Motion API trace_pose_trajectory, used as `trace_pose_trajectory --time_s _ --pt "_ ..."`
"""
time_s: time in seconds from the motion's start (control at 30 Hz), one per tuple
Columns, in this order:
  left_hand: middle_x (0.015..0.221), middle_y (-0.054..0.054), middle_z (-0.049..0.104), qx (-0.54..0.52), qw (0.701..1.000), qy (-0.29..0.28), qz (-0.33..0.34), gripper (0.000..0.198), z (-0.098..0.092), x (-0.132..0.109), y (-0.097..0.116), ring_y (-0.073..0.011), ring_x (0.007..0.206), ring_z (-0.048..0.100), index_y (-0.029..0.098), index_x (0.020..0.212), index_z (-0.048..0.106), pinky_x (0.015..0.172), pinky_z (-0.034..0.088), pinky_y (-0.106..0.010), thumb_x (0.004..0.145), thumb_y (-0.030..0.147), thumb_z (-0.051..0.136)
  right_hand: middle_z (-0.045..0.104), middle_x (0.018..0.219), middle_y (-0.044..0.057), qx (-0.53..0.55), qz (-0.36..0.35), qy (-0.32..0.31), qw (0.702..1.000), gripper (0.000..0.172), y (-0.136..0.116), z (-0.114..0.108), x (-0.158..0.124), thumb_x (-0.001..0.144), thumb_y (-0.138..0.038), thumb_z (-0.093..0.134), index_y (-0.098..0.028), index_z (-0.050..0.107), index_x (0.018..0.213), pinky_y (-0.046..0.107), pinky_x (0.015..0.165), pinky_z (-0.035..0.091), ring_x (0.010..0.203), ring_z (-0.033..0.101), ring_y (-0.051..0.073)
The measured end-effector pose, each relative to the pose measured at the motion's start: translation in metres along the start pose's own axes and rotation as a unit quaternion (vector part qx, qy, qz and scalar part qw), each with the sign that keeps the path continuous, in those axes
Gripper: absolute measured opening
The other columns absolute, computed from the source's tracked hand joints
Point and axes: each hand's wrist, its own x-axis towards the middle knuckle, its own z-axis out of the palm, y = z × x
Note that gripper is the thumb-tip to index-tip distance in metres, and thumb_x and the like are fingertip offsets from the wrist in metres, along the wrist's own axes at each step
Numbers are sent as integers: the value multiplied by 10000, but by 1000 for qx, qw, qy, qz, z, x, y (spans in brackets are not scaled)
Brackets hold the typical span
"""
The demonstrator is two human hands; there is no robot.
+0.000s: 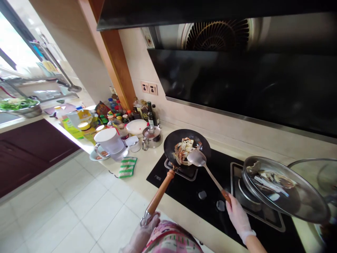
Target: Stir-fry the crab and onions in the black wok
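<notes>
My right hand, in a clear glove, is closed round the wooden grip of a metal cooking spoon. The bowl of the spoon lies against the crab pieces in a dark wok, which sits on the left burner. At the near end of the wok's long wooden handle, my gloved left hand is curled around the tip by the hanging ring. Its fingers are partly hidden.
On the right burner, a tilted steel pan holds shell scraps beside a glass lid. Left of the black hob are a green-striped cloth, a water jug, a lidded pot and several bottles. A range hood overhangs.
</notes>
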Motion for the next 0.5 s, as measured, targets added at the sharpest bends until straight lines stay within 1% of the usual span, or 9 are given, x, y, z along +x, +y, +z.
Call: trace_pose_trajectory --time_s 0.07,0.13,0.17,0.2,0.23,0.27,0.33,0.4,0.5 --pt "679 -47 700 -65 998 10 -24 517 -5 2 1 -226 714 670 152 869 687 667 520 -307 542 515 857 704 1137 155 38 6 -1 999 425 -13 -18 2 877 -437 406 -196 585 1178 429 813 563 982 696 296" --pt "746 -65 720 -174 982 14 -74 511 -7 -2 9 -213 709 683 146 954 665 664 519 -304 612 485 836 684 1182 126 115 29 -28 993 424 -42 -42 9 882 -463 459 -233 558 1223 395 832 547 981 686 265" --pt "815 -80 733 -231 968 7 -94 518 -7 -6 15 -214 736 694 151 1012 649 682 525 -310 655 488 812 687 1153 105 168 43 -51 984 422 -62 -54 17 884 -474 471 -247 552 1230 364 816 540 943 685 238" --pt "871 -92 737 -277 955 -3 -106 531 -7 -11 22 -215 755 701 159 1066 630 695 528 -317 692 504 785 698 1047 72 222 67 -90 969 415 -84 -66 27 893 -488 475 -259 555 1230 321 749 535 838 679 201" --pt "887 -93 734 -308 945 -13 -110 553 -5 -17 28 -213 747 701 167 1103 611 688 527 -319 715 531 762 682 877 31 271 103 -128 948 424 -108 -75 40 899 -512 469 -256 558 1225 281 620 505 675 636 163" --pt "875 -84 729 -323 940 -24 -105 579 -4 -22 35 -203 716 693 177 1131 593 669 520 -312 725 560 746 627 745 -11 317 133 -169 924 459 -131 -81 55 891 -542 467 -246 544 1234 252 484 424 522 538 129" --pt "789 -42 701 -314 945 -38 -81 637 1 -30 44 -162 600 643 190 1154 561 592 479 -275 711 614 733 554 656 -50 369 163 -216 889 491 -175 -86 89 855 -519 519 -212 528 1238 215 405 281 429 385 81" --pt "684 8 648 -273 960 -40 -52 700 7 -33 48 -119 494 561 186 1166 533 515 412 -237 687 658 727 538 621 -59 367 181 -231 883 475 -207 -82 118 842 -467 553 -199 535 1234 202 400 225 422 344 69" --pt "590 57 577 -205 978 -21 -20 768 11 -32 50 -82 400 450 181 1204 499 450 314 -216 671 694 708 551 587 -48 351 194 -257 879 467 -230 -76 140 849 -387 549 -165 533 1259 200 382 179 391 322 64"
